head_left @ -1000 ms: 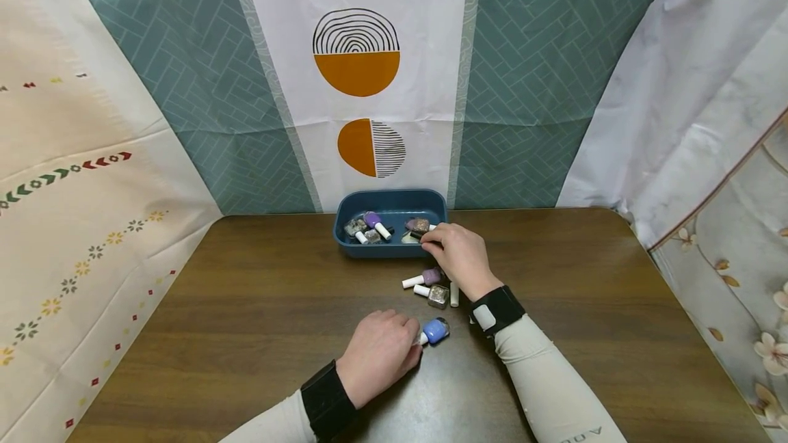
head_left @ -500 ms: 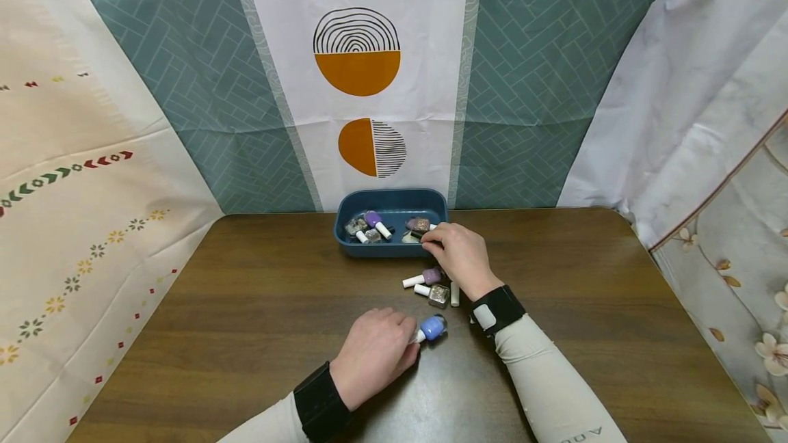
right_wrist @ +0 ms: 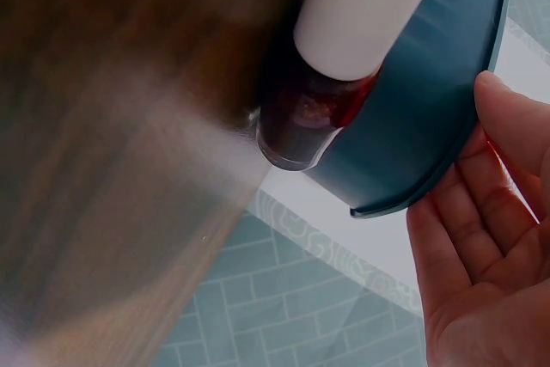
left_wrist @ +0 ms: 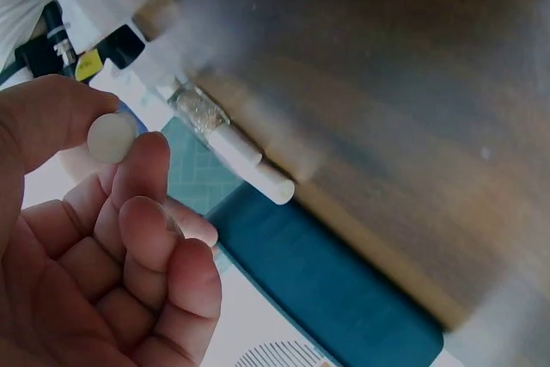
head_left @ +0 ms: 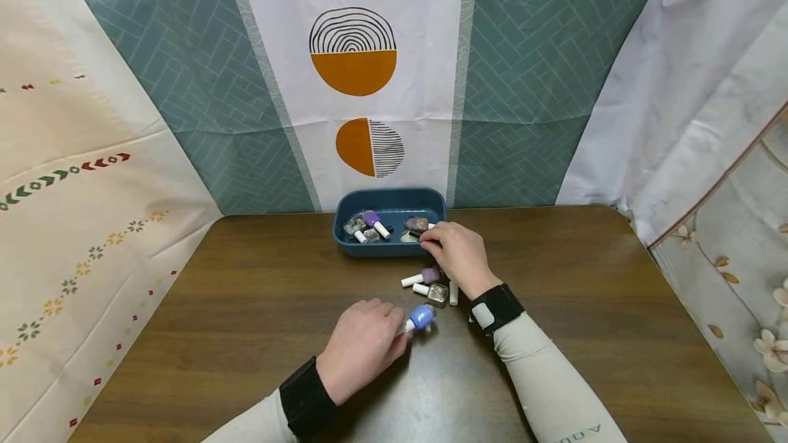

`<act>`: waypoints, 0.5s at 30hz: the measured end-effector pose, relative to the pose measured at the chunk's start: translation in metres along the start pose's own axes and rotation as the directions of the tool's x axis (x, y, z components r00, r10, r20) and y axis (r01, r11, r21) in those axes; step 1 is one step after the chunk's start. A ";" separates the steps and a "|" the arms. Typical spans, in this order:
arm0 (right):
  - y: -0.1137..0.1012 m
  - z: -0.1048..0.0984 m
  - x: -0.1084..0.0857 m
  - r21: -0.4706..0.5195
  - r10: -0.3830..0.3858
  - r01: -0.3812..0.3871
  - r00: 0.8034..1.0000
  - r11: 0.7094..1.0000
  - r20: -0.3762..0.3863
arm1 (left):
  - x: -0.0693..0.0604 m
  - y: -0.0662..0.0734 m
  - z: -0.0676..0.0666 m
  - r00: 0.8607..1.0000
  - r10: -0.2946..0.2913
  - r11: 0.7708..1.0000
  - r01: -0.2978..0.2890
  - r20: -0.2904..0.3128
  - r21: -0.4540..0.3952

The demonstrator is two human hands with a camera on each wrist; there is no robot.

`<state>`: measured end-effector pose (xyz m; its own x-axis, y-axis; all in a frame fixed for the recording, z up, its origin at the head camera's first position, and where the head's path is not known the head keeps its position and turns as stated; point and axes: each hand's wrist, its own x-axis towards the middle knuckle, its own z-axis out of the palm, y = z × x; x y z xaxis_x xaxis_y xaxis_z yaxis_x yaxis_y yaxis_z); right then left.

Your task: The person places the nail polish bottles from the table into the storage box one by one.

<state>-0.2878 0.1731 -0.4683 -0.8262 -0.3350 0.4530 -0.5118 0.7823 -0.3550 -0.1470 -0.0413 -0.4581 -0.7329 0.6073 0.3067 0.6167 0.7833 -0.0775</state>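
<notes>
My left hand point(head_left: 363, 344) pinches a blue nail polish bottle point(head_left: 422, 316) by its white cap, between thumb and index finger. End-on, that cap point(left_wrist: 112, 137) shows in the left wrist view. My right hand point(head_left: 458, 255) holds the near right rim of a dark blue tray point(head_left: 375, 251); in the right wrist view the thumb overlaps the tray's edge and some fingertips are hidden behind it. Inside the tray lie several polish bottles, among them a purple one point(head_left: 371, 218) and a brownish glitter one point(head_left: 416, 224).
Before the tray, a mauve bottle point(head_left: 431, 275) and a glitter bottle point(head_left: 438, 294) lie on the wooden table point(head_left: 246, 306). A dark red bottle point(right_wrist: 301, 118) with a white cap is close to the right wrist camera. Patterned cloth point(head_left: 517, 87) hangs behind the table.
My left hand has shifted a little left and toward the tray, carrying the blue nail polish bottle along. The right hand keeps its place at the tray's rim.
</notes>
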 end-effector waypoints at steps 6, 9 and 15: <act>-0.001 -0.001 0.000 -0.012 0.000 0.000 1.000 1.000 -0.008 | 0.002 -0.007 -0.003 0.998 -0.007 1.000 0.008 -0.055 0.002; -0.001 -0.001 0.000 -0.016 0.004 -0.004 1.000 1.000 -0.003 | 0.004 -0.011 -0.005 0.998 -0.026 1.000 0.026 -0.060 -0.005; 0.000 0.000 0.000 -0.003 0.009 -0.009 1.000 1.000 0.000 | 0.007 -0.021 -0.009 0.994 -0.049 0.999 0.049 -0.098 -0.005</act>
<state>-0.2881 0.1729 -0.4685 -0.8308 -0.3278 0.4498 -0.5035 0.7870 -0.3565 -0.1629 -0.0544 -0.4461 -0.7308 0.5521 0.4013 0.5816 0.8115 -0.0574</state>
